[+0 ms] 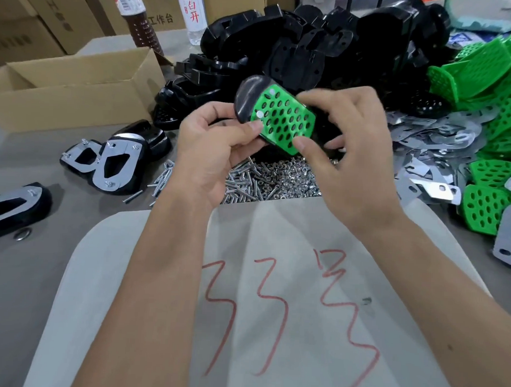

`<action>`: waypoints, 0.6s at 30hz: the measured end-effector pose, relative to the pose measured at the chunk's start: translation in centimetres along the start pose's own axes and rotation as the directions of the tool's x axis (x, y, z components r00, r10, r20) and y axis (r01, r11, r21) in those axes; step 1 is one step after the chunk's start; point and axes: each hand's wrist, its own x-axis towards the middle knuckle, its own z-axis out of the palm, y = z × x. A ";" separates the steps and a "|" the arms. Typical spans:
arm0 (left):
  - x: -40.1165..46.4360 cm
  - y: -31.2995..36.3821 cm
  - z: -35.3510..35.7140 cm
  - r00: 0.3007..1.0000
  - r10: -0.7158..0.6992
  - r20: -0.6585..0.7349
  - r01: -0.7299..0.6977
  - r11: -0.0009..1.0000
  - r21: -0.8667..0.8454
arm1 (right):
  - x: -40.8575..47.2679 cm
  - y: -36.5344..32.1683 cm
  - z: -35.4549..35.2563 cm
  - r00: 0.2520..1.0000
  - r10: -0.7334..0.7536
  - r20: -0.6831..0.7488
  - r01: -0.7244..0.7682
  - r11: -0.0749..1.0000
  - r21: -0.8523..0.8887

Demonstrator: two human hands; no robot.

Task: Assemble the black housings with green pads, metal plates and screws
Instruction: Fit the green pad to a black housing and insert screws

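Green pad (283, 119) and black housing (249, 97) sit together as one piece, held up between both hands above a heap of screws (260, 179). The left hand (209, 151) grips the piece's near left edge, thumb curled onto the pad. The right hand (345, 144) curls round its right side, thumb pressing the pad's lower corner. Beyond the hands lies a pile of housings (311, 44); right of the right hand, loose metal plates (430, 135) and more pads (490, 74). Left of the left hand rest finished housings (113, 162).
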 end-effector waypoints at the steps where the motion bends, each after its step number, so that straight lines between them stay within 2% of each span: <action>1: -0.1 0.0 0.0 1.000 -0.004 0.023 0.004 1.000 0.030 | 0.0 0.0 0.2 0.999 -0.046 0.021 0.046 0.999 -0.006; 5: -0.6 -0.4 0.8 0.993 -0.011 0.119 -0.009 0.986 0.169 | 0.0 0.3 0.7 0.999 -0.033 0.020 0.032 0.999 0.024; 11: -0.9 -1.1 1.7 0.989 -0.026 0.146 0.003 0.988 0.154 | 0.1 0.6 0.4 0.999 0.051 -0.010 -0.049 0.992 0.120; 14: -1.0 -1.1 1.8 0.987 0.032 0.158 -0.056 0.987 0.152 | 0.0 0.6 0.6 0.997 0.073 -0.035 -0.066 0.982 0.175; 18: -1.2 -1.4 2.3 0.977 0.183 0.111 -0.203 0.954 0.220 | 0.0 0.6 0.9 0.994 0.068 -0.081 -0.050 0.977 0.205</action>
